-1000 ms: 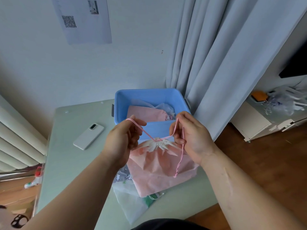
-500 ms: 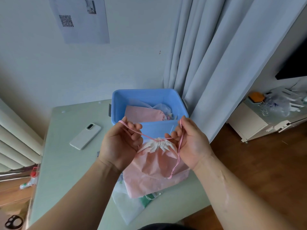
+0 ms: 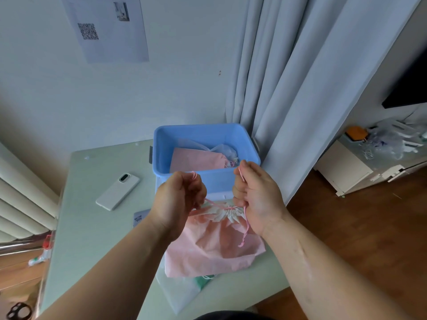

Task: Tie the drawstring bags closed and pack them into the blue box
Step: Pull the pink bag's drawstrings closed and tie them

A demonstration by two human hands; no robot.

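A pink drawstring bag (image 3: pixel 215 248) hangs in front of me over the table's near edge, its mouth gathered tight into white pleats. My left hand (image 3: pixel 178 199) grips one pink cord end. My right hand (image 3: pixel 256 195) grips the other cord, whose loose tail (image 3: pixel 245 234) dangles over the bag. Both cords cross at the gathered mouth. Behind the hands stands the blue box (image 3: pixel 161 153), holding a pink bag (image 3: pixel 194 159) and a clear bag (image 3: pixel 221 150).
Under the pink bag lie a white bag (image 3: pixel 178 289) and something green (image 3: pixel 201 280). A white phone (image 3: pixel 117 191) rests on the pale green table (image 3: pixel 92 227) at the left. Grey curtains (image 3: pixel 288 88) hang right of the box. Wooden floor lies to the right.
Both hands have curled tighter around the cords and turned upright. The cords now run shorter to the gathered mouth, and the bag hangs slightly lower in view.
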